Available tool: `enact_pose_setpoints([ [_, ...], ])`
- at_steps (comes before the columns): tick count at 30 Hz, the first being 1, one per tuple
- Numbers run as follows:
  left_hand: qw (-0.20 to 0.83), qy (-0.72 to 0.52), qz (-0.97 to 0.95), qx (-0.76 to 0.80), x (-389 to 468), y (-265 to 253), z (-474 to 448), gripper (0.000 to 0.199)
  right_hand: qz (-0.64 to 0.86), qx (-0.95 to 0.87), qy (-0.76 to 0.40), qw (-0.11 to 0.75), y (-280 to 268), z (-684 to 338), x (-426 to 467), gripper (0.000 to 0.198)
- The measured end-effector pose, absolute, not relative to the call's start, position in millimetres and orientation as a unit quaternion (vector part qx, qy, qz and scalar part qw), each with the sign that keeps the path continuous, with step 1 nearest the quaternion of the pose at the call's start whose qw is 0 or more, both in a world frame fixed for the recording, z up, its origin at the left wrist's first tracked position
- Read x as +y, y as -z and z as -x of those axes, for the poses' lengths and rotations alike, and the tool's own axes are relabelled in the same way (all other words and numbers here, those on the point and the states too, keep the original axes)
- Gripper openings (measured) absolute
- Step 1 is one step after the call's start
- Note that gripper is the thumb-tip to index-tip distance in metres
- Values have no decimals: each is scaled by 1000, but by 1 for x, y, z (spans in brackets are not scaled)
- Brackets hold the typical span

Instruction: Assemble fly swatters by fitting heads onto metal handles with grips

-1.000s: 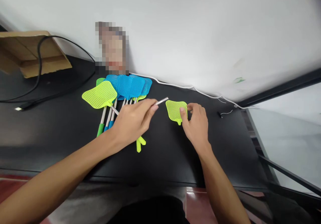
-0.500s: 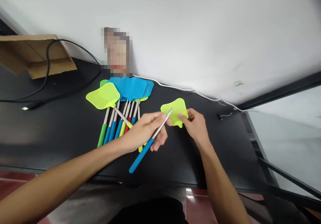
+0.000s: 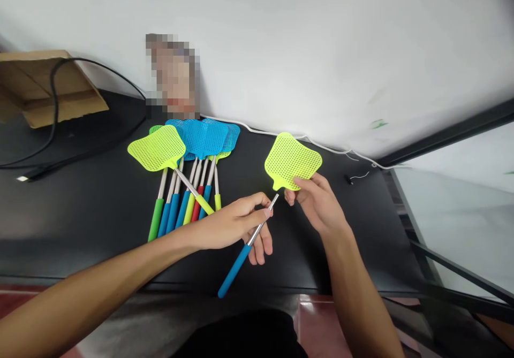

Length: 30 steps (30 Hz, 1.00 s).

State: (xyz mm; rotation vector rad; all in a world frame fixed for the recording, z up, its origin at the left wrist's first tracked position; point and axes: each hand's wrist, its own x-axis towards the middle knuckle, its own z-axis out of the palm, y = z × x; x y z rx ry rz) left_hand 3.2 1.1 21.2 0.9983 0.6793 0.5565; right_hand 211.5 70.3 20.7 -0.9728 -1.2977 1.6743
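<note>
My left hand (image 3: pixel 241 221) pinches the metal shaft of a blue-gripped fly swatter handle (image 3: pixel 234 270) between thumb and forefinger, the other fingers loosely curled below. By its lower edge, my right hand (image 3: pixel 317 200) holds a yellow-green fly swatter head (image 3: pixel 292 160), its short socket pointing down and left. A small gap separates the shaft's tip from that socket. Left of my hands lies a row of fly swatters (image 3: pixel 209 136) with blue, green and yellow heads and coloured grips. A yellow-green swatter (image 3: pixel 157 148) lies slantwise across them; my left forearm covers some grip ends.
A black table (image 3: pixel 112 187) stands against a white wall (image 3: pixel 281 47). An open cardboard box (image 3: pixel 60 90) and a black cable (image 3: pixel 80 154) are at the left. Behind the swatters a pixelated object (image 3: pixel 174 80) leans on the wall; a white cord (image 3: pixel 257 131) runs along its foot.
The swatter head has been turned and raised in my right hand, so its socket now faces the shaft's tip. My left hand has moved slightly down with the handle. The view has shifted a little.
</note>
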Motion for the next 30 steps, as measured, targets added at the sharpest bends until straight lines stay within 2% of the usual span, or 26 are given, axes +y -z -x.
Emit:
enact_pose_setpoints([
  [6,792,-239,-457,326,0,-20,-3,4,345,-526,-677,381,-22,-217,70,4],
  [23,787,-225,-473,325,1,-16,-2,11,345,-552,-656,382,-25,-219,73,13],
  [30,777,-224,-496,318,2,-16,-2,19,348,-562,-651,373,-25,-219,73,15],
])
